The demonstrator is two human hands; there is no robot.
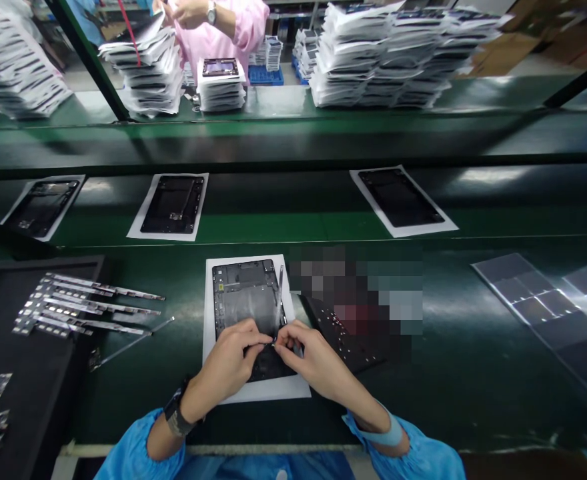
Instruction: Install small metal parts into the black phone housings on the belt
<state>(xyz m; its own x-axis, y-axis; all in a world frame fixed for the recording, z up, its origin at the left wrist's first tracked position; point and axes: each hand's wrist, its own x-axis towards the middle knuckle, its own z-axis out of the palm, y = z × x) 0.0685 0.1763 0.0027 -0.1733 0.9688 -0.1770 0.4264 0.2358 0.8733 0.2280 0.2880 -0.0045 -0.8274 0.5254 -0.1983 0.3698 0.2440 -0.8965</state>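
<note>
Both forearms come out of loose, bright blue sleeves gathered at elastic cuffs. The left hand (228, 363) has a dark wristwatch with a ribbed, grey-black strap just above its cuff. The right hand (311, 360) has a pale blue band wrapped flat around the wrist; both hands are bare, without gloves.

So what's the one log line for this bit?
left hand: pinching strip | right hand: pinching strip | under hands: tablet shell on white sheet | left: spare strips
</note>
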